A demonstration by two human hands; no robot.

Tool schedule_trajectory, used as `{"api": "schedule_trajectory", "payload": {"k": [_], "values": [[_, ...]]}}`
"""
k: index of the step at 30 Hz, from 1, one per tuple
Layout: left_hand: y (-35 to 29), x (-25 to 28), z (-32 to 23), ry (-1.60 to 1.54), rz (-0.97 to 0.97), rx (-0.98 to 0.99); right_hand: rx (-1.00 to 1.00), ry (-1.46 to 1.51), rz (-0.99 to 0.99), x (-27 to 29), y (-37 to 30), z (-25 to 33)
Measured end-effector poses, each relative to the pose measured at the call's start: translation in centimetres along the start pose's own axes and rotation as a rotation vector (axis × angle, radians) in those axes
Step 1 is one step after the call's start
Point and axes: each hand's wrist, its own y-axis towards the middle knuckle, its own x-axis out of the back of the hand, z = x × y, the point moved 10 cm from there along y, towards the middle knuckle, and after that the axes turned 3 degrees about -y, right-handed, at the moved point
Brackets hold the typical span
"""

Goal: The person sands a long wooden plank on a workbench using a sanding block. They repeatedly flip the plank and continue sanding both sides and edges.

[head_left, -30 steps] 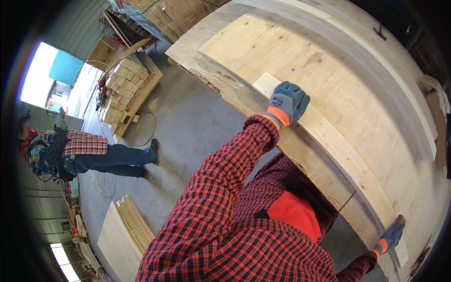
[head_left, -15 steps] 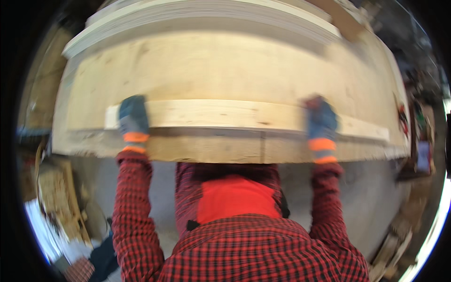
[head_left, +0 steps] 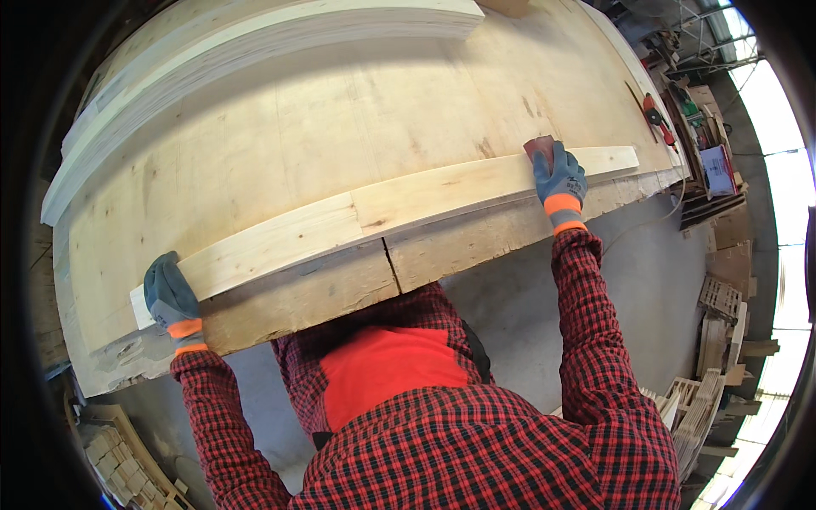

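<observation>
A long pale wooden board (head_left: 280, 244) lies across the near part of a plywood-topped table (head_left: 408, 102). My left hand (head_left: 167, 289), in a grey-blue glove with an orange cuff, is closed round the board's left end. Toward its right end, my right hand (head_left: 561, 177), gloved alike, grips a piece of reddish-brown sandpaper (head_left: 539, 150) against the board. Whether the sandpaper is wrapped round a block is hidden by the fingers.
A stack of long pale boards (head_left: 255, 55) lies along the table's far left side. At the right edge rests a red and black tool (head_left: 659, 119). Scrap wood and pallets (head_left: 693, 416) stand on the floor at right, and a wooden crate (head_left: 123, 459) at lower left.
The view has turned, so the board now slants up to the right. My right hand has slid along the board toward its right end with the sandpaper. My left hand stays at the left end.
</observation>
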Motion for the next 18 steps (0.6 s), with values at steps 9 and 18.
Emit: {"api": "schedule_trajectory", "payload": {"k": [9,18], "values": [[0.0,-0.3,0.5,0.058,0.03,0.02,0.55,0.534,-0.118,12.1,-9.5,29.0],[-0.2,-0.6,1.1,0.015,0.01,0.035,-0.135,-0.046,0.001,1.5,0.0,1.9]]}}
